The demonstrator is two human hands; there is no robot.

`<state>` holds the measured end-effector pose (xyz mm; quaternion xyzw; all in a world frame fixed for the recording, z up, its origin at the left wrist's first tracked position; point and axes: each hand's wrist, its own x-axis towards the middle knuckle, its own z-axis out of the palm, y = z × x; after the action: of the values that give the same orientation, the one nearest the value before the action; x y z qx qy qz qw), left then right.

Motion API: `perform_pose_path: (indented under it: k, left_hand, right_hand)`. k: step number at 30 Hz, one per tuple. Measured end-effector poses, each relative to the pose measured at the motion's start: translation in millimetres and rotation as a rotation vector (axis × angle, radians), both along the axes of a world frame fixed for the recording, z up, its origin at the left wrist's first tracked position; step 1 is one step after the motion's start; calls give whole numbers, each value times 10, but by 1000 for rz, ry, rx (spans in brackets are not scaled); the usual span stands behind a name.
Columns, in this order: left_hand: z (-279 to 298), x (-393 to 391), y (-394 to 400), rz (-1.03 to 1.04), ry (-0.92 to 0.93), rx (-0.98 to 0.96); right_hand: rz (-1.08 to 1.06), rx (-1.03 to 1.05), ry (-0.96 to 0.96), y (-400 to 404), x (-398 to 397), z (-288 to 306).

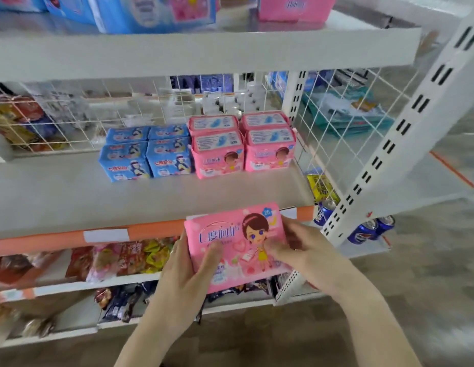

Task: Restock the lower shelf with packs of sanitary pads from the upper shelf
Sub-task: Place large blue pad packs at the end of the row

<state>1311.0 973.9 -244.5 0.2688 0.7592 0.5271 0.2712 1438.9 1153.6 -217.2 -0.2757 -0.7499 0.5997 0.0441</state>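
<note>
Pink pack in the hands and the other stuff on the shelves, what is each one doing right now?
Pink pack: held up in front of the lower shelf, not yet on it.
Left hand: grips the pack's left side.
Right hand: grips the pack's right side.
Pink packs on shelf: standing in rows.
Blue packs on shelf: standing beside them.

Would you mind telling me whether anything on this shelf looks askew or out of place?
Nothing stands out. The blue packs and pink packs stand in neat rows on the lower shelf; both hands, left and right, hold another pink pack.
</note>
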Motion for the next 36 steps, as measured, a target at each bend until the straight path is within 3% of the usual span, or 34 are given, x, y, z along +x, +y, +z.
perform_pose_path:
  k: [7, 12, 17, 24, 28, 36]
  left_hand:
    - [-72, 56, 12, 78, 190, -173]
    - [-168, -198, 107, 75, 164, -207]
    - [-269, -553, 569, -60, 271, -245]
    - [-503, -907, 1709, -126, 326, -90]
    - [-662, -1057, 2093, -201, 314, -43]
    - [-968, -1261, 2211, -185, 445, -42]
  right_hand:
    - [49, 10, -6, 107, -113, -266]
    - [77, 49, -5, 195, -353, -412]
    - [-116, 175, -26, 475, -470, -504]
    - [-493, 287, -2, 1149, -707, -588]
    - [-522, 413, -22, 1517, -870, -676]
    - [-540, 418, -122, 1596, -1067, -852]
